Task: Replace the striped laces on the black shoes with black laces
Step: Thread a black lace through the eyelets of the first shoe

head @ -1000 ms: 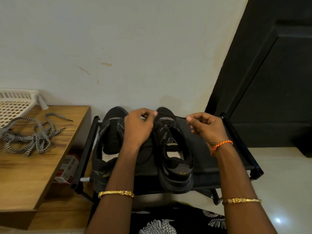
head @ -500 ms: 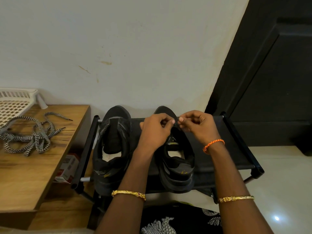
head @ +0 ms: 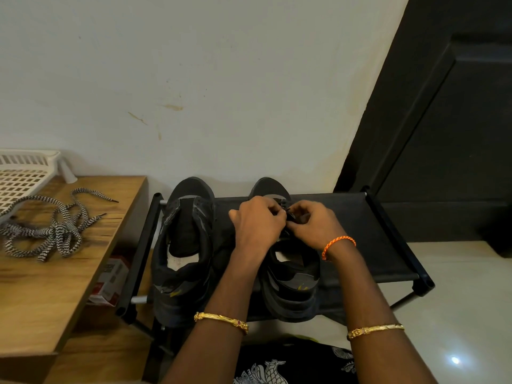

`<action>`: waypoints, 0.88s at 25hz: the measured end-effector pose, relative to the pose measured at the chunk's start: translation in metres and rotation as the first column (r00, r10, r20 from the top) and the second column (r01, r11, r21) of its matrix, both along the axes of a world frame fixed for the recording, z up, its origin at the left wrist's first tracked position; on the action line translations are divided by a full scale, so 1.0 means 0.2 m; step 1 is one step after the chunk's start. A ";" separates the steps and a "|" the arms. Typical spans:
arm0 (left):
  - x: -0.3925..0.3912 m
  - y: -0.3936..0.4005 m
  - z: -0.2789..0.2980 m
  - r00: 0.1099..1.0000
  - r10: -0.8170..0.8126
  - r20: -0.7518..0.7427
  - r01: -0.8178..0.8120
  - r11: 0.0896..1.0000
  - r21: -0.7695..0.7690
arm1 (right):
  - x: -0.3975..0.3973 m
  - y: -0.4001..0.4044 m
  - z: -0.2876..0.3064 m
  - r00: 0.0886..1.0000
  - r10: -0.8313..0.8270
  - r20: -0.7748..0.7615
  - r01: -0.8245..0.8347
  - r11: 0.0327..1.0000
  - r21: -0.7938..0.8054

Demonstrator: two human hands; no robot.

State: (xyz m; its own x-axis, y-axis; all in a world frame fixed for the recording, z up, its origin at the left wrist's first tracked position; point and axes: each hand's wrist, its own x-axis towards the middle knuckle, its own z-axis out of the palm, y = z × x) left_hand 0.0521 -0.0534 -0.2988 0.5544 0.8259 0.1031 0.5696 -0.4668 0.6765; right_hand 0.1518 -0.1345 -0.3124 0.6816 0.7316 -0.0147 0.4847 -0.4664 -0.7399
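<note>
Two black shoes stand side by side on a black fabric shoe rack (head: 368, 231), toes toward the wall. The left shoe (head: 184, 253) has no lace and its tongue is folded up. Over the front eyelets of the right shoe (head: 291, 275) my left hand (head: 257, 223) and my right hand (head: 313, 223) meet, fingertips pinching a thin black lace (head: 289, 214) that is mostly hidden between them. The striped black-and-white laces (head: 52, 228) lie in a loose tangle on the wooden table at the left.
A wooden table (head: 55, 286) stands left of the rack, with a white plastic basket (head: 22, 176) at its far corner. A small red-and-white box (head: 110, 281) lies under the table edge. A dark door (head: 448, 134) is at the right, pale floor below it.
Both hands have come together over the toe end of the right shoe; a second ago they were apart, each pulling a lace end outward.
</note>
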 end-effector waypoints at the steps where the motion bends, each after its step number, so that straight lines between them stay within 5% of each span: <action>1: 0.00 0.00 0.00 1.000 0.002 -0.016 -0.002 1.000 0.011 | 0.00 0.01 0.00 0.999 -0.011 0.033 0.011 1.000 -0.008; 5: -0.01 -0.01 0.00 1.000 -0.020 0.015 0.020 0.999 0.025 | 0.04 0.01 0.00 0.998 -0.067 0.006 0.067 0.998 -0.002; 13: 0.02 -0.03 -0.02 0.996 -0.091 -0.002 0.091 0.996 -0.007 | 0.08 0.02 0.00 0.846 -0.230 -0.481 0.295 0.954 0.062; 22: 0.03 -0.02 -0.06 0.979 -0.036 0.199 0.062 0.989 -0.130 | 0.09 -0.01 0.02 0.828 -0.184 -0.530 0.262 0.962 0.075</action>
State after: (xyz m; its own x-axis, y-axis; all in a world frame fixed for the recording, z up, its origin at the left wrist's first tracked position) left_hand 0.0588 -0.0579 -0.3118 0.5747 0.8119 0.1028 0.3986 -0.3874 0.8313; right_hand 0.1697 -0.1362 -0.3082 0.7485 0.5817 -0.3185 -0.0878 -0.3891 -0.9170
